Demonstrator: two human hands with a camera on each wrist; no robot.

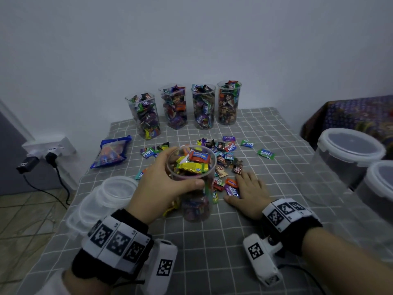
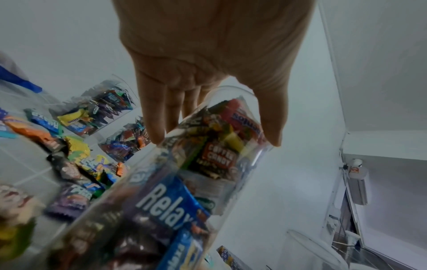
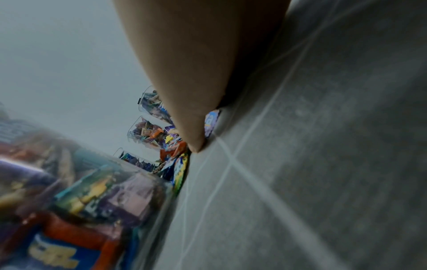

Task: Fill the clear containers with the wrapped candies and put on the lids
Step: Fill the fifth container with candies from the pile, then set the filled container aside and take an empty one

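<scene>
The left hand [image 1: 161, 184] grips a clear container [image 1: 192, 184] just under its rim, fingers and thumb curled around the wall. The container stands on the grey checked tablecloth [image 1: 276, 241] and is full of wrapped candies to the top; it has no lid. The right hand [image 1: 249, 193] lies flat on the cloth just beside the container, fingers straight, and it touches some of the loose candies [image 1: 225, 154] spread behind and to the right of the container. A stack of clear lids [image 1: 102, 201] lies to the left of the left hand, near the table edge. Farther left lies a blue candy bag [image 1: 111, 151]. Four filled containers [image 1: 182, 105] stand in a row at the far edge, all without lids. At the right, two big white tubs [image 1: 350, 150] stand well apart from the candies.
</scene>
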